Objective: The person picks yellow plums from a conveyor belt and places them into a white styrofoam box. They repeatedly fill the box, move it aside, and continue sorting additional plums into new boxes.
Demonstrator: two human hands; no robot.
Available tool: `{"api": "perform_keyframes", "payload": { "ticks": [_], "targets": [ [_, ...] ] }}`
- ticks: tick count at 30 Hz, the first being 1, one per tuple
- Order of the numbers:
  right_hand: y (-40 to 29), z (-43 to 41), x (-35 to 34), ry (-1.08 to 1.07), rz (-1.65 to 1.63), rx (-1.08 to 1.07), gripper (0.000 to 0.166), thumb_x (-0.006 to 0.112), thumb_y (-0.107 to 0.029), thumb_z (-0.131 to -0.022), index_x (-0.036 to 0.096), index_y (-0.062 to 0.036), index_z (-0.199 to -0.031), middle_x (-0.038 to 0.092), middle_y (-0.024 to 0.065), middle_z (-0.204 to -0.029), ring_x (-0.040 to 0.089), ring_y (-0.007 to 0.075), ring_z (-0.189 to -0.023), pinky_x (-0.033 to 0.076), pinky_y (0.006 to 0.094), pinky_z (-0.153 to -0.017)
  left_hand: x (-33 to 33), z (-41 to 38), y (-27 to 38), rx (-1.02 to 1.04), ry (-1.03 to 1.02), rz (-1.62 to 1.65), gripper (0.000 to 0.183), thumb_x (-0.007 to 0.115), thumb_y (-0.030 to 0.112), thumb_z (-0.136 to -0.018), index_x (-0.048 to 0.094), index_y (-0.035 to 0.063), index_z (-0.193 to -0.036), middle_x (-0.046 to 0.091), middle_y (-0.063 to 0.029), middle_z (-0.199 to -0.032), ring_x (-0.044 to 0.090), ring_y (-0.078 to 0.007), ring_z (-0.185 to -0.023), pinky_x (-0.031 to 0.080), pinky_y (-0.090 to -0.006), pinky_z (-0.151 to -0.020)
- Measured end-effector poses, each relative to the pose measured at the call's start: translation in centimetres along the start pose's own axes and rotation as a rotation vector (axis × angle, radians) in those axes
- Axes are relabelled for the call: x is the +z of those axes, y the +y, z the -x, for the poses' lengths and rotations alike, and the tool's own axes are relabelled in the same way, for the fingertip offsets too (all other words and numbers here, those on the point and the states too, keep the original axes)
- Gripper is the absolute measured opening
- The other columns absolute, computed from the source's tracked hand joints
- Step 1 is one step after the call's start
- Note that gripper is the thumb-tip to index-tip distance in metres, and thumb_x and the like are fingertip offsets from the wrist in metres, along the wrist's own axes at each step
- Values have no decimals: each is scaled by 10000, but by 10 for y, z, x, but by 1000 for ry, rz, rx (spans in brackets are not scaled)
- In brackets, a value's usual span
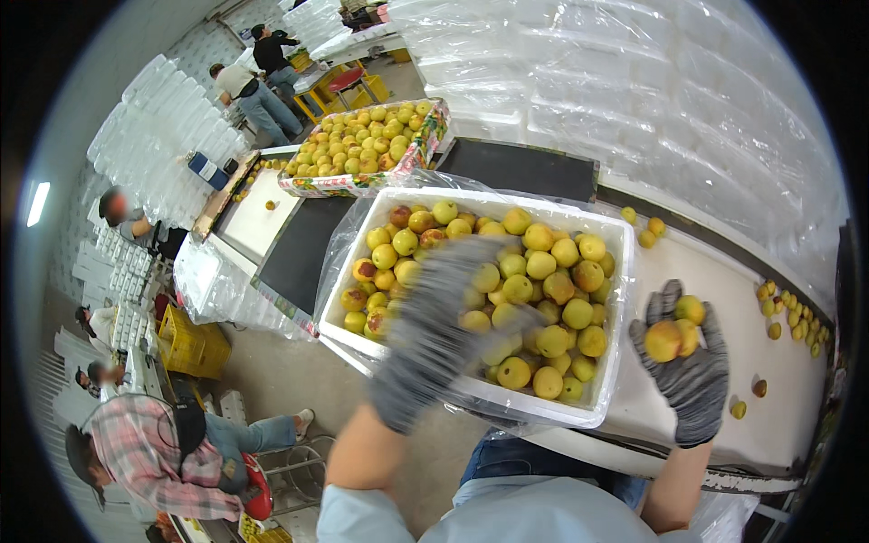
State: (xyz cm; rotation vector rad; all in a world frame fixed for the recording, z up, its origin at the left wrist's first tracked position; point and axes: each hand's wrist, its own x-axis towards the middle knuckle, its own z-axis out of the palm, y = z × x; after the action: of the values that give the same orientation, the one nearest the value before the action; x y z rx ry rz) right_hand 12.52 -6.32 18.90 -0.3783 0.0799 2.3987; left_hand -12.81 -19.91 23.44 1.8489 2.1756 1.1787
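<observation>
A white foam box (621, 271), lined with clear plastic film, is heaped with small round yellow-green fruits (518, 289) that look like jujubes, some with red-brown patches. My left hand (441, 326), in a grey knitted glove, is over the fruit on the box's left and middle. It is motion-blurred, so whether its fingers grip anything is unclear. Beyond the box's right wall, my gloved right hand (689, 373) is turned palm up above a white work surface (631, 394). Its curled fingers cradle 3 fruits (664, 341), yellow with a reddish blush.
Loose fruits (794, 319) lie along the surface's right side. Behind the box stand a full printed carton (366, 182) and a black panel (519, 170). Film-wrapped foam boxes (611, 81) form a wall at the back. A person in a plaid shirt (149, 441) sits at lower left.
</observation>
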Motion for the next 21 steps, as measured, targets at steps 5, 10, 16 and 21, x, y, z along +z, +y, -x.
{"api": "perform_keyframes", "payload": {
  "ticks": [5,10,16,21],
  "targets": [
    [-45,7,-21,285,-22,-221,434,464,-345,-953,484,-80,-1296,543,109,-1301,475,294,-1230,270,645,-1057,-92,66,-118,-500,-375,-744,441,706,158,-744,582,68,-1158,624,-160,-1063,593,-321,-1002,484,-403,-894],
    [-53,-4,-44,494,-30,-322,563,528,-335,-926,356,-75,-1394,372,174,-1443,345,364,-1329,245,637,-1075,-75,53,-118,-397,-410,-849,457,708,164,-703,596,52,-1132,647,-167,-970,628,-338,-902,507,-390,-808],
    [-67,10,-62,455,51,-326,473,467,-317,-960,423,-82,-1368,434,165,-1397,402,293,-1303,331,512,-1074,-101,7,-139,-484,-346,-95,248,684,162,-770,627,51,-984,659,-116,-883,649,-208,-809,522,-324,-753],
    [-63,2,-63,364,152,-258,448,428,-326,-974,471,-74,-1343,491,136,-1354,496,240,-1181,421,436,-1003,-62,-72,-172,-219,-407,-510,302,624,130,-808,604,57,-1100,650,-168,-981,629,-299,-916,490,-390,-817]
  ]
}}
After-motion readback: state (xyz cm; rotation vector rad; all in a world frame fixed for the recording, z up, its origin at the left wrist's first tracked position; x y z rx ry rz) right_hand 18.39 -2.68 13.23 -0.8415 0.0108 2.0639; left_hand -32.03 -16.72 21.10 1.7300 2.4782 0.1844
